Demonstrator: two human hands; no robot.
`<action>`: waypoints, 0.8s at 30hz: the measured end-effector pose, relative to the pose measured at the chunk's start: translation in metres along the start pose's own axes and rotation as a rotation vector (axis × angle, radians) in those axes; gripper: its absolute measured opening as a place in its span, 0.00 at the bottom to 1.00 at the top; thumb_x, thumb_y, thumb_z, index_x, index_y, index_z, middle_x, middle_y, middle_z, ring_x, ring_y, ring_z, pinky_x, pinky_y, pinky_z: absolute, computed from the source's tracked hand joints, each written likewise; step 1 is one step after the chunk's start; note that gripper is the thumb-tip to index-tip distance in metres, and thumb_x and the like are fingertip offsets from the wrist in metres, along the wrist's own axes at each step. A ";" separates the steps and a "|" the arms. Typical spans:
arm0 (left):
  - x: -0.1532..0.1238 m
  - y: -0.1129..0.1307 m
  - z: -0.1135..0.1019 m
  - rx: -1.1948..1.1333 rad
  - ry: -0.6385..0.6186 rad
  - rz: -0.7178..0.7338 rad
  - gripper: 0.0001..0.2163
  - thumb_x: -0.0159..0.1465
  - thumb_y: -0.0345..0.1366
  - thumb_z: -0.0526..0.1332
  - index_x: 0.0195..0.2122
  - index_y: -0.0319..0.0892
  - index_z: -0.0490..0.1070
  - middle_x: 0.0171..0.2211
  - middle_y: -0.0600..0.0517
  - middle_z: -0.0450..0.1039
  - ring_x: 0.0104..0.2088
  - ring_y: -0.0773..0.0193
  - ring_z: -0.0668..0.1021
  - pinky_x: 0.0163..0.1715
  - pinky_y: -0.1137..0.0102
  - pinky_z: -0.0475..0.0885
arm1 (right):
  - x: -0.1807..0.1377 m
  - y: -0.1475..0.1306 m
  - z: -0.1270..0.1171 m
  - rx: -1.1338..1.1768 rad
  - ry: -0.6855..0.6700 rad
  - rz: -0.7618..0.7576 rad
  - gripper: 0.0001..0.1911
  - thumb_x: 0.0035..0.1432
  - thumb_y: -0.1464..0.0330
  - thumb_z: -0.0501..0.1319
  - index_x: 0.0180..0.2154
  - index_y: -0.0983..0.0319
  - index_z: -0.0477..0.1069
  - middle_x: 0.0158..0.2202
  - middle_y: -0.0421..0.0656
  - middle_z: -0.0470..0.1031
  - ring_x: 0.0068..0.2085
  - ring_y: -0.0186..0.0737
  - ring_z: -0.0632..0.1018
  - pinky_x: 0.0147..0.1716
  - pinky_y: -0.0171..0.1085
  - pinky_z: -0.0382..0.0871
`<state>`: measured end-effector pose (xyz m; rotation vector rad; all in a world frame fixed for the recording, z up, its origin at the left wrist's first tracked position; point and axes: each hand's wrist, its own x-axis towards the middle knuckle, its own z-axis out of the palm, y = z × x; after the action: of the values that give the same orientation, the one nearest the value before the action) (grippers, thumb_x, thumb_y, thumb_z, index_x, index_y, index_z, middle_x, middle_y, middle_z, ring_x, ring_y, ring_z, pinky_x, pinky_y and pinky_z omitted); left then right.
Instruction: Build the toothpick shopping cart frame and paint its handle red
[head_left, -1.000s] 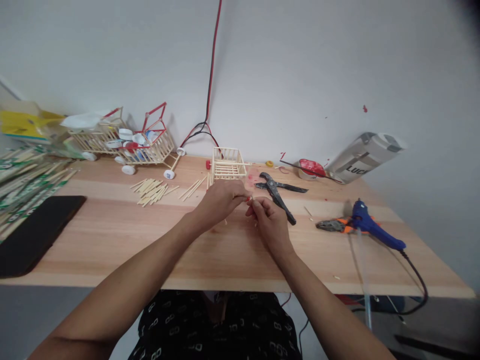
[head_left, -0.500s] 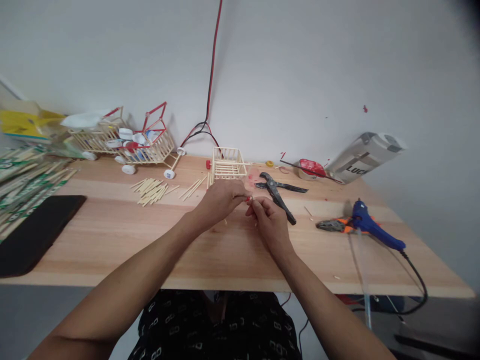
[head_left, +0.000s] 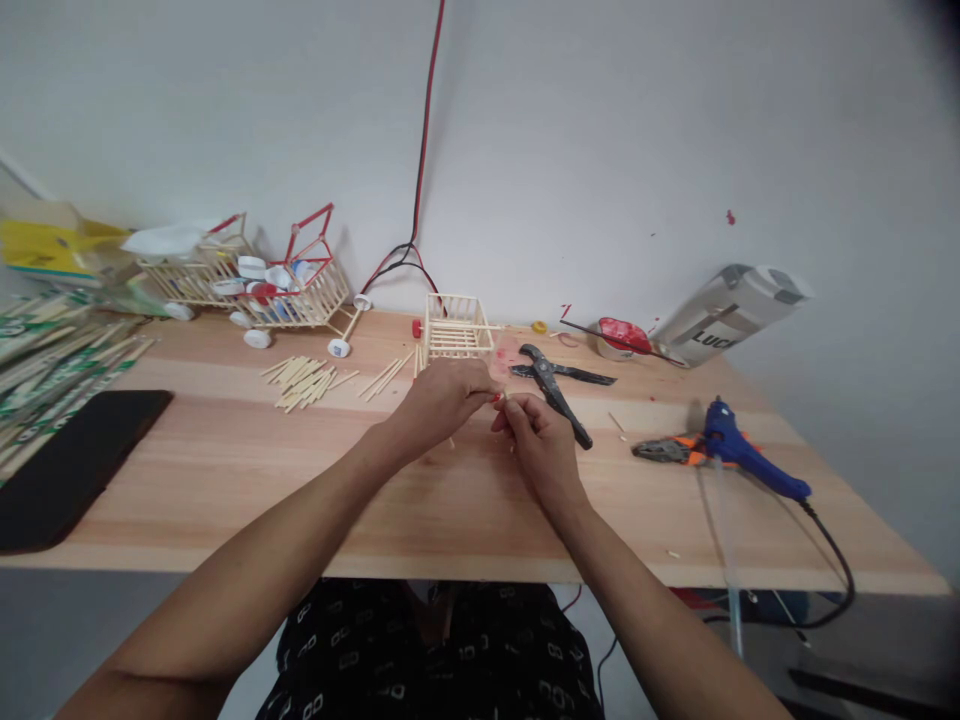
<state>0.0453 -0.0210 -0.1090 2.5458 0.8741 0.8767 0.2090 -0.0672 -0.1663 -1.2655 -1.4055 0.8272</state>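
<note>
My left hand (head_left: 454,395) is closed, palm down, in front of a small basket (head_left: 457,325) built of thin wooden sticks. Its fingertips meet those of my right hand (head_left: 536,425), which is pinched shut. A tiny red piece (head_left: 497,397) shows between the two hands; its kind is too small to make out, and the fingers cover most of what they grip. A short stick end (head_left: 451,442) pokes out below my left hand. Black-handled pliers (head_left: 555,390) lie just beyond my right hand.
Cut sticks (head_left: 304,382) lie in a loose pile on the left, near a black phone-like slab (head_left: 82,465). Behind them stand stick-built carts (head_left: 300,300) with white wheels. To the right are a blue glue gun (head_left: 750,460), orange-handled pliers (head_left: 664,450) and a red paint cup (head_left: 624,338).
</note>
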 end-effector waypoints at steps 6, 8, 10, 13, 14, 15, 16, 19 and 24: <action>0.000 0.000 0.000 0.018 -0.019 -0.024 0.12 0.65 0.27 0.57 0.26 0.38 0.76 0.27 0.51 0.74 0.31 0.66 0.75 0.33 0.73 0.64 | 0.000 0.000 0.000 -0.003 -0.001 -0.009 0.13 0.63 0.60 0.56 0.33 0.60 0.73 0.25 0.39 0.73 0.27 0.33 0.70 0.29 0.32 0.64; 0.000 0.000 0.000 0.020 -0.019 -0.022 0.12 0.65 0.27 0.57 0.26 0.38 0.76 0.27 0.51 0.74 0.31 0.66 0.75 0.33 0.73 0.64 | 0.000 0.001 0.000 0.007 -0.002 0.002 0.13 0.63 0.59 0.56 0.33 0.60 0.73 0.25 0.39 0.73 0.26 0.33 0.70 0.29 0.32 0.63; 0.000 0.000 0.000 0.029 -0.020 -0.018 0.12 0.65 0.28 0.57 0.26 0.38 0.76 0.26 0.51 0.74 0.31 0.66 0.75 0.33 0.73 0.64 | 0.000 0.001 0.000 0.009 0.001 0.007 0.13 0.62 0.59 0.57 0.33 0.60 0.73 0.25 0.39 0.73 0.27 0.34 0.70 0.29 0.32 0.64; 0.000 -0.001 0.000 0.037 -0.022 -0.014 0.12 0.65 0.28 0.57 0.25 0.38 0.76 0.26 0.51 0.74 0.30 0.66 0.75 0.32 0.73 0.63 | 0.000 0.000 0.000 0.003 0.002 0.005 0.13 0.63 0.60 0.56 0.33 0.60 0.73 0.25 0.39 0.73 0.27 0.34 0.71 0.29 0.32 0.64; 0.000 0.000 0.000 0.035 -0.021 -0.012 0.12 0.65 0.28 0.57 0.26 0.38 0.76 0.26 0.51 0.74 0.30 0.66 0.75 0.32 0.73 0.63 | 0.000 -0.001 0.000 0.001 0.000 0.003 0.13 0.63 0.60 0.56 0.33 0.60 0.73 0.25 0.39 0.73 0.27 0.33 0.71 0.29 0.32 0.64; 0.000 0.000 0.000 0.033 -0.020 -0.010 0.12 0.65 0.28 0.57 0.26 0.38 0.76 0.26 0.51 0.74 0.30 0.66 0.75 0.32 0.73 0.63 | 0.000 -0.002 0.000 -0.001 -0.001 0.000 0.13 0.63 0.60 0.57 0.33 0.61 0.73 0.25 0.39 0.73 0.27 0.33 0.70 0.29 0.32 0.64; 0.000 0.000 0.000 0.031 -0.018 -0.010 0.12 0.65 0.28 0.57 0.26 0.38 0.76 0.26 0.51 0.74 0.30 0.66 0.75 0.32 0.73 0.63 | 0.000 -0.002 0.000 0.000 -0.003 -0.001 0.13 0.63 0.60 0.56 0.33 0.61 0.73 0.25 0.39 0.73 0.26 0.33 0.70 0.29 0.32 0.64; 0.000 0.000 0.000 0.031 -0.014 -0.009 0.12 0.65 0.28 0.57 0.26 0.38 0.76 0.26 0.51 0.74 0.30 0.66 0.75 0.32 0.73 0.64 | 0.000 -0.002 -0.001 0.006 -0.007 0.000 0.12 0.63 0.60 0.56 0.33 0.60 0.73 0.25 0.38 0.73 0.26 0.33 0.70 0.29 0.32 0.64; 0.000 0.000 0.000 0.030 -0.006 -0.001 0.13 0.65 0.28 0.56 0.25 0.38 0.75 0.26 0.52 0.74 0.30 0.67 0.74 0.32 0.73 0.64 | 0.000 -0.002 -0.001 -0.005 0.000 0.002 0.12 0.63 0.60 0.56 0.33 0.60 0.73 0.25 0.39 0.73 0.26 0.33 0.70 0.28 0.32 0.64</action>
<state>0.0453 -0.0207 -0.1092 2.5717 0.8935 0.8615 0.2091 -0.0677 -0.1647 -1.2706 -1.4069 0.8252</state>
